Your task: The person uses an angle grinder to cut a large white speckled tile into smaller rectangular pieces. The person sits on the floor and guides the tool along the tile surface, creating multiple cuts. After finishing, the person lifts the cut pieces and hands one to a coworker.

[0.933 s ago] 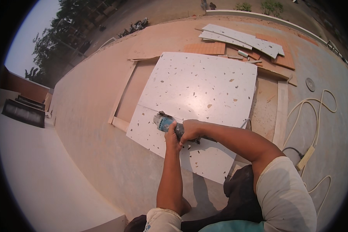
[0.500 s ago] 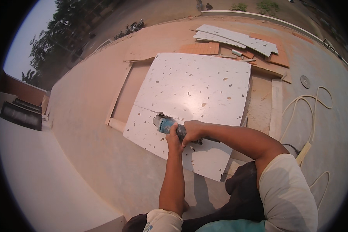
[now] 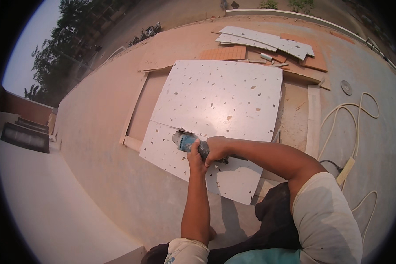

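A large white speckled tile [image 3: 224,94] lies flat on a wooden frame in front of me. Across its nearer part runs a thin cut line, starting at the left edge and reaching a blue angle grinder [image 3: 187,142]. My left hand [image 3: 196,155] is closed around the grinder's body just behind its head. My right hand [image 3: 216,149] wraps the dark rear of the same tool, close against the left. The grinder's disc meets the tile at the line; its contact edge is too small to make out.
Wooden boards [image 3: 313,119] frame the tile. Beyond it lie white tile strips [image 3: 268,41] and orange tiles [image 3: 224,53]. On the right are a loose round disc [image 3: 346,87], a pale looping cable [image 3: 356,123] and a power strip [image 3: 346,171]. A low wall [image 3: 44,198] borders the left.
The whole view has shifted slightly. Both hands keep their hold on the angle grinder, and its place along the cut line looks nearly the same.
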`<action>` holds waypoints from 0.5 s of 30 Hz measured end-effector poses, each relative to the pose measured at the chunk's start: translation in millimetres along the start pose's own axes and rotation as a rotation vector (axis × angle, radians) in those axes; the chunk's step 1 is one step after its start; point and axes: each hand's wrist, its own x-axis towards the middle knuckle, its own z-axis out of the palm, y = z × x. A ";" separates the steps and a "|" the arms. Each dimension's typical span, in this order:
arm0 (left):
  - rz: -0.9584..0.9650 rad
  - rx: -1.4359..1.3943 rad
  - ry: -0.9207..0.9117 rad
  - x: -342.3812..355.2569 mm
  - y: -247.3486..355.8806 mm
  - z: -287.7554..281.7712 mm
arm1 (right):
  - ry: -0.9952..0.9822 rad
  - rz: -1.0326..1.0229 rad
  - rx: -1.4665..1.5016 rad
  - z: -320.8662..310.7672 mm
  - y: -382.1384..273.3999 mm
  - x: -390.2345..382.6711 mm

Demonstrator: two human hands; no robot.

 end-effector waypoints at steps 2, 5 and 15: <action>-0.015 -0.033 0.005 -2.6 1.6 3.0 | -0.003 -0.004 0.004 -1.6 -1.4 -1.6; -0.040 -0.016 -0.004 -2.8 4.2 3.1 | -0.002 -0.004 0.008 -2.4 -2.0 -1.4; -0.026 -0.066 -0.020 2.6 2.4 4.5 | -0.025 0.010 0.039 0.4 4.7 7.2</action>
